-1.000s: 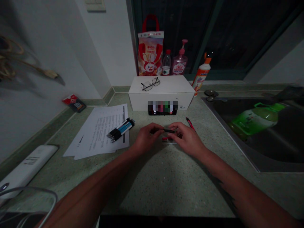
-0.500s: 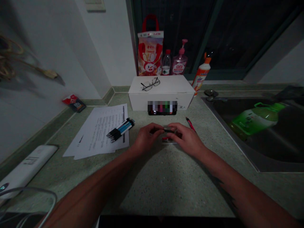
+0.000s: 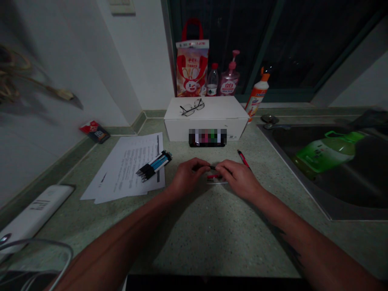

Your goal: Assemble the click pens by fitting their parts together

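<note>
Head view, as I look over the person's shoulder: nearest on the left, a pale grey cable (image 3: 70, 250) curls in front of a long white plastic device (image 3: 38, 212) lying on the speckled green desk (image 3: 212, 234). Farther in, the left hand (image 3: 188, 176) has thumb and fingers pinched together on one end of a slim dark piece (image 3: 212, 167), and the right hand (image 3: 241, 178) pinches its other end just as tightly, so only a short length shows in the narrow gap between them. Just below, partly covered by the right hand, a small red-and-black object (image 3: 213, 176) lies on the desk; I can't tell what it is.

To the left, a bundle of black, white and blue pens (image 3: 154, 165) rests across printed white sheets (image 3: 121, 173). Beyond the right hand lies a red-and-black pen (image 3: 243, 159). Past the hands, a black phone (image 3: 207, 144), its screen blurred out, leans against a white cardboard box (image 3: 177, 129) with thin dark-framed glasses (image 3: 192, 108) on top. Behind the box stand a red printed bag (image 3: 192, 68), a small clear red-capped bottle (image 3: 212, 83) and a pink pump bottle (image 3: 229, 81).
</note>
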A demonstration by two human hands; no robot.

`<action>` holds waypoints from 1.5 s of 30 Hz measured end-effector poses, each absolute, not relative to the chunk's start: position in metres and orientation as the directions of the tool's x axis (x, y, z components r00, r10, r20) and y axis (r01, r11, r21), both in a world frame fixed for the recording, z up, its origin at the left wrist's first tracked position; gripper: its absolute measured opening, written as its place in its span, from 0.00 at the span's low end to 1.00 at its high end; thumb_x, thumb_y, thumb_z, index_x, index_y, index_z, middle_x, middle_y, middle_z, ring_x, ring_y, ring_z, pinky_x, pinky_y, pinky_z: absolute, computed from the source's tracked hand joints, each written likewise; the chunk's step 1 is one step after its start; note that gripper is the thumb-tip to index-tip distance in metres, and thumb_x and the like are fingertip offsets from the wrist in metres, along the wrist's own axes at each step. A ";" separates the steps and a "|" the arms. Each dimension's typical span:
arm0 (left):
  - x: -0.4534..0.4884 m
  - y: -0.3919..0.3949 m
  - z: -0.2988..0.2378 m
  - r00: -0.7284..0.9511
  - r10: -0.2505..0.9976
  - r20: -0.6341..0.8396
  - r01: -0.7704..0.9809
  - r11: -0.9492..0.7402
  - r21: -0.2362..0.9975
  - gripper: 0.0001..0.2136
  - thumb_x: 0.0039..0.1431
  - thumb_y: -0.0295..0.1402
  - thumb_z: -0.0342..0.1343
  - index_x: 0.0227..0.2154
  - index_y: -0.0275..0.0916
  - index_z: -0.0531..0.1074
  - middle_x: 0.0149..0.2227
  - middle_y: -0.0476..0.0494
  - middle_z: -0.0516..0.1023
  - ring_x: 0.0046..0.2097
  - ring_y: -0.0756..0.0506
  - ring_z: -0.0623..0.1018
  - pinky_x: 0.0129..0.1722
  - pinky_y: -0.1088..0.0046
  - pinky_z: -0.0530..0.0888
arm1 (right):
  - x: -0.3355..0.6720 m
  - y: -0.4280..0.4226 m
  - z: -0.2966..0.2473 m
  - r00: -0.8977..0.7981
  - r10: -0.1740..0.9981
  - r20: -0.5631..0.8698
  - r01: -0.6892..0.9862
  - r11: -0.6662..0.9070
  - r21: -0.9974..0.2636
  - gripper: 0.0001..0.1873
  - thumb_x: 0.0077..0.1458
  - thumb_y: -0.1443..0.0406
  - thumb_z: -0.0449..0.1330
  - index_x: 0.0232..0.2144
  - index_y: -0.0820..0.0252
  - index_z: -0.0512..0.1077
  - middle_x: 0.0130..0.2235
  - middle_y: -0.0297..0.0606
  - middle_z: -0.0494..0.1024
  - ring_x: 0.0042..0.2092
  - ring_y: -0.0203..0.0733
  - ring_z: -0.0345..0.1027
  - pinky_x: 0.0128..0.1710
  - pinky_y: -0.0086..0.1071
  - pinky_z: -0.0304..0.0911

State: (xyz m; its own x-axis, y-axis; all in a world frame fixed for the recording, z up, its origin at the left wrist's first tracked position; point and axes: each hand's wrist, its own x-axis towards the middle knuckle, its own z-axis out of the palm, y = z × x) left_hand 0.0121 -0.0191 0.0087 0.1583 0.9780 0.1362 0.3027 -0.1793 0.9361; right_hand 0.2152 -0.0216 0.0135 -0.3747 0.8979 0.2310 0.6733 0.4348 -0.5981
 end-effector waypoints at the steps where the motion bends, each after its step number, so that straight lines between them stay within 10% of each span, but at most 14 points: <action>1: 0.012 -0.019 0.009 0.154 0.979 0.131 0.306 -0.173 0.936 0.03 0.58 0.32 0.60 0.31 0.40 0.78 0.35 0.43 0.84 0.38 0.43 0.81 0.43 0.63 0.77 | 0.215 -0.021 0.013 -0.370 0.900 0.231 0.677 0.432 -0.597 0.11 0.68 0.60 0.54 0.38 0.55 0.76 0.37 0.38 0.82 0.38 0.44 0.76 0.39 0.37 0.65; 11: 0.011 -0.018 0.005 0.218 0.967 0.131 0.399 -0.211 0.893 0.03 0.60 0.30 0.60 0.33 0.40 0.79 0.34 0.44 0.82 0.36 0.45 0.79 0.41 0.65 0.75 | 0.217 -0.020 0.018 -0.385 0.898 0.212 0.705 0.434 -0.561 0.14 0.69 0.61 0.52 0.37 0.56 0.77 0.39 0.40 0.82 0.42 0.46 0.75 0.41 0.37 0.63; 19: 0.008 -0.020 -0.003 0.696 0.687 0.209 0.445 -0.641 0.626 0.02 0.59 0.29 0.64 0.34 0.39 0.80 0.36 0.45 0.80 0.43 0.44 0.77 0.47 0.65 0.71 | 0.225 -0.019 0.021 -0.421 0.907 0.026 0.773 0.374 -0.512 0.05 0.59 0.66 0.61 0.30 0.57 0.75 0.30 0.33 0.78 0.31 0.38 0.70 0.32 0.31 0.56; 45: 0.002 -0.015 0.015 0.541 0.841 -0.012 0.798 -0.509 0.321 0.08 0.65 0.32 0.55 0.35 0.37 0.79 0.37 0.41 0.78 0.42 0.41 0.75 0.42 0.65 0.71 | 0.234 -0.015 0.018 -0.486 0.867 -0.108 0.840 0.430 -0.331 0.05 0.56 0.69 0.58 0.30 0.57 0.74 0.33 0.35 0.78 0.32 0.38 0.68 0.32 0.31 0.55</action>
